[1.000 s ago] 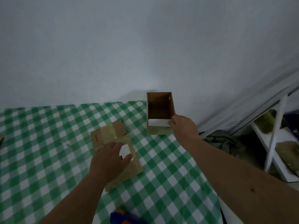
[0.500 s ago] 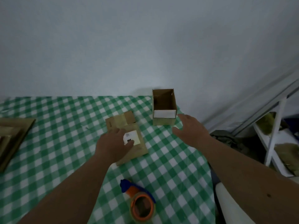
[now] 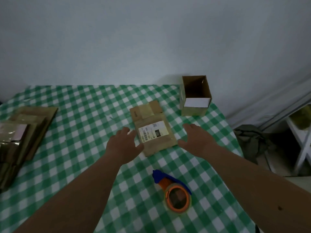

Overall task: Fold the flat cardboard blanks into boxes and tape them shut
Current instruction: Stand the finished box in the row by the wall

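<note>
On the checked tabletop (image 3: 70, 125): flat cardboard blank (image 3: 154, 127) between left hand (image 3: 123, 146) and right hand (image 3: 196, 141), fingers relaxed and apart, holding nothing; open box (image 3: 195, 95) behind; tape dispenser (image 3: 175, 193) nearer.

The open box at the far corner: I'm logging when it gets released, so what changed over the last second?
The right hand let go of the open box and drew back to the right edge of the flat blank. The left hand slid off the blank's label to its left edge, thumb still touching. The box stays upright and the tape dispenser lies untouched.
</note>
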